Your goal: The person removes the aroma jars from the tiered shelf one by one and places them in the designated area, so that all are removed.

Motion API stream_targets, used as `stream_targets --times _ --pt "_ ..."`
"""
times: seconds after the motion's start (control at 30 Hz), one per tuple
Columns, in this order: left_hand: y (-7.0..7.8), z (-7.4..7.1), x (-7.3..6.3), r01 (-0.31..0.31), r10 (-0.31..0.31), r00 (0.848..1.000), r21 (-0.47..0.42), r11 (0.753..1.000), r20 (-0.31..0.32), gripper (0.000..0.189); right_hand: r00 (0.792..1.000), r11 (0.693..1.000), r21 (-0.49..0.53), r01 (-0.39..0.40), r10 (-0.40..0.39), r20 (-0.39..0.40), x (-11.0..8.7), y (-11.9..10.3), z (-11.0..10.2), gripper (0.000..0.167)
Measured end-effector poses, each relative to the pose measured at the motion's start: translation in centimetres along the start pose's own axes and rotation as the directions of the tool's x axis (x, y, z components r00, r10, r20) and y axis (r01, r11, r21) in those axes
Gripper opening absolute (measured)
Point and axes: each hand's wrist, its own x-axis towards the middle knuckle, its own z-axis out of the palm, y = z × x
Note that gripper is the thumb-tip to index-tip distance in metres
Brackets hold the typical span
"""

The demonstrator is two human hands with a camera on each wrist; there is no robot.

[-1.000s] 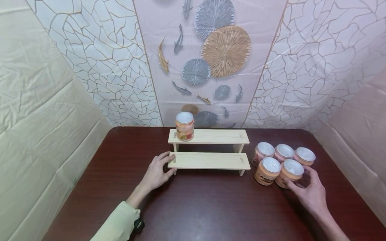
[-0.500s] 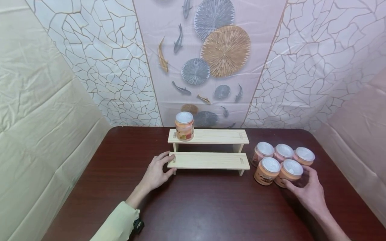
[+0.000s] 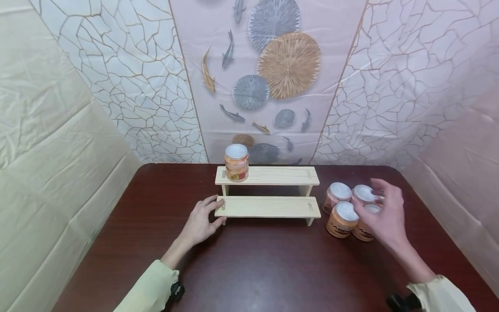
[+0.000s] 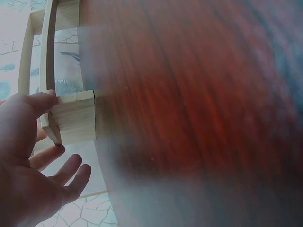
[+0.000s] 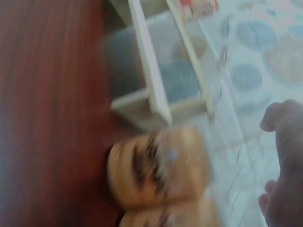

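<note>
My left hand (image 3: 199, 222) grips the left end of the lower board of a two-tier wooden shelf (image 3: 269, 207). In the left wrist view, the thumb lies on one side of the shelf end (image 4: 73, 116) and other fingers spread behind it. My right hand (image 3: 386, 216) hovers over a cluster of orange jars with white lids, its fingers spread and curved, holding nothing that shows. A front jar (image 3: 342, 220) and a back jar (image 3: 337, 196) stand left of it; the hand partly covers other jars. One jar (image 3: 236, 162) stands on the upper board's left end.
The dark red-brown table (image 3: 265, 268) spreads in front of the shelf. Behind it hangs a patterned cloth (image 3: 288, 65) with fish and round leaves. Pale cloth walls (image 3: 58, 173) close in both sides.
My right hand has left the front right jar, rising and moving back over the cluster. The left hand keeps its grip on the shelf. The view has shifted slightly.
</note>
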Motion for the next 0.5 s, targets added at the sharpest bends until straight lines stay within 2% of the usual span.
stream_targets --times 0.13,0.27,0.4,0.5 --pt "-0.1 0.1 -0.1 0.003 -0.003 1.0 0.009 1.0 0.001 0.052 0.992 0.993 0.096 0.064 -0.074 0.106 1.8 -2.3 2.4 0.068" --pt "-0.1 0.2 -0.1 0.01 -0.01 1.0 0.011 1.0 0.001 0.053 0.964 0.978 0.165 0.126 -0.16 0.213 3.2 -4.3 4.8 0.066" --pt "-0.1 0.2 -0.1 0.01 -0.01 1.0 0.013 1.0 0.003 0.053 0.932 0.97 0.199 0.141 -0.197 0.303 4.2 -6.0 7.2 0.065" --pt "-0.1 0.2 0.0 0.01 -0.01 1.0 0.017 1.0 0.005 0.054 0.916 0.965 0.234 0.116 -0.195 0.351 4.8 -6.9 8.9 0.064"
